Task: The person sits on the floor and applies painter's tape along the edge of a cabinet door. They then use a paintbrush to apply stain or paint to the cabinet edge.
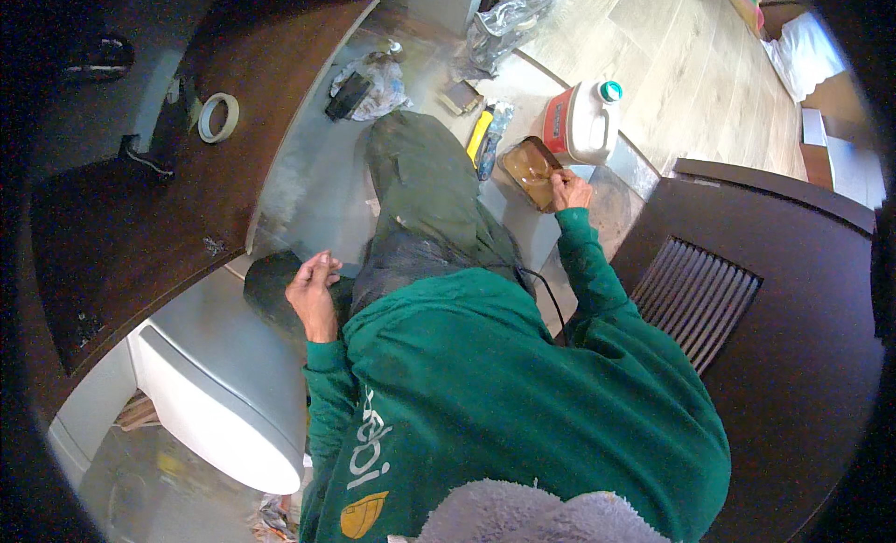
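Note:
My right hand [571, 190] reaches over a shallow brown rectangular container [525, 162], its fingers pinched together at the near right side. Whatever they hold there, if anything, is too small to make out. Brown liquid or residue seems to lie in the container. Right behind it stands a white and red jug [586, 127] with a green cap. To its left lie a yellow-handled tool [480, 130] and a dark, paint-smeared tool [489, 149]. My left hand [315, 291] hovers near my left thigh, with fingers curled and thumb and fingertips close together; nothing clear shows between them.
On the left, a curved dark brown panel [280, 95] carries a roll of masking tape [218, 118]. Below it is a white toilet-like fixture [215, 394]. A dark door with a slatted vent [698, 296] stands on the right. Crumpled plastic [381, 84] lies ahead.

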Demonstrator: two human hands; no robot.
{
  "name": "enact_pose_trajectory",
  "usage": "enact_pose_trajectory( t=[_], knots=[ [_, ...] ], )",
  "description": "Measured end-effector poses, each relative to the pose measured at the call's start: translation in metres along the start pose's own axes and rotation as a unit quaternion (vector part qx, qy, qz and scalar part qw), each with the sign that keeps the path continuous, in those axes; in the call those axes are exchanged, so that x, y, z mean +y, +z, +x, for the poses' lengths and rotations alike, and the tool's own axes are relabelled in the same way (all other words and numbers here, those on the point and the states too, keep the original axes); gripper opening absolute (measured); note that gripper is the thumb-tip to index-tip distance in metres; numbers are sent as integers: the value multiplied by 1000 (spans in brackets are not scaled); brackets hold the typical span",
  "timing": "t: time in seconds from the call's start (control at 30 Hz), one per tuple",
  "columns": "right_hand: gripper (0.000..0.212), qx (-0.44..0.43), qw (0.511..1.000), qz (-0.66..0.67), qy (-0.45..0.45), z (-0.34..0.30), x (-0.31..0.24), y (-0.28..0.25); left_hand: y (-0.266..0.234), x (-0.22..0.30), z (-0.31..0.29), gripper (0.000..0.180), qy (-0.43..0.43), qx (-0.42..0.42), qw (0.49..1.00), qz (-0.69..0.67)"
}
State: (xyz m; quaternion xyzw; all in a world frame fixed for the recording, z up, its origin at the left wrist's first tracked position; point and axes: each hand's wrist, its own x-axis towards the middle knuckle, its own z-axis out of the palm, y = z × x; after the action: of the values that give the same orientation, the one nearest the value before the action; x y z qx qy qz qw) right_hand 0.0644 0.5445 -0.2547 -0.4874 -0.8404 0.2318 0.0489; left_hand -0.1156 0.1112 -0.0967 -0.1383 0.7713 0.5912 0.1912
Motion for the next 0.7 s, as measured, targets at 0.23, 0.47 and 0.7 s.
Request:
enact_pose_trajectory(
  t=[0.23,0.47,0.7],
  knots=[
    [34,15,992,124,-4,-4,2,-2,8,-1,6,20,13,-25,1000,11],
    [37,-20,985,173,12,-5,0,0,21,8,12,18,30,-40,998,24],
    [36,-28,984,174,9,-3,0,6,16,2,11,18,11,-20,1000,20]
  ],
)
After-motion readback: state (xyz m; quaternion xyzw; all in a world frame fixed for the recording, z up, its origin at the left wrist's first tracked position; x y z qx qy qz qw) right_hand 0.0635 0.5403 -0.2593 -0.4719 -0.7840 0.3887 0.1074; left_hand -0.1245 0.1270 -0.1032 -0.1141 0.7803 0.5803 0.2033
